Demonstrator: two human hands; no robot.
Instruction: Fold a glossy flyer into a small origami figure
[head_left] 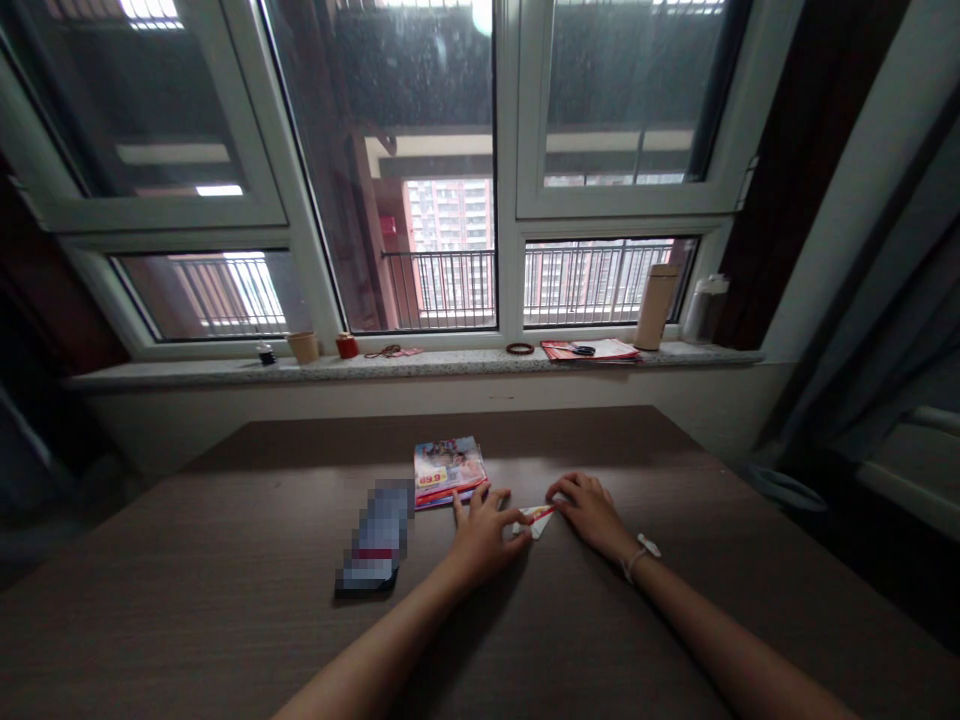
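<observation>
A small piece of folded paper, white with a red and yellow strip, lies on the brown table between my hands. My left hand grips its left end between thumb and index finger; its other fingers spread toward the stack of colourful printed leaflets. At the paper's right end, the bent fingers of my right hand pinch the corner, with the thumb partly hidden. A light band circles my right wrist. Left of my left hand lies a phone, its screen blurred out.
Along the stone windowsill stand a paper cup, a red spool, a tan thermos and a clear bottle. Scissors rest there on red-and-white papers. The wooden table reaches close to the window wall.
</observation>
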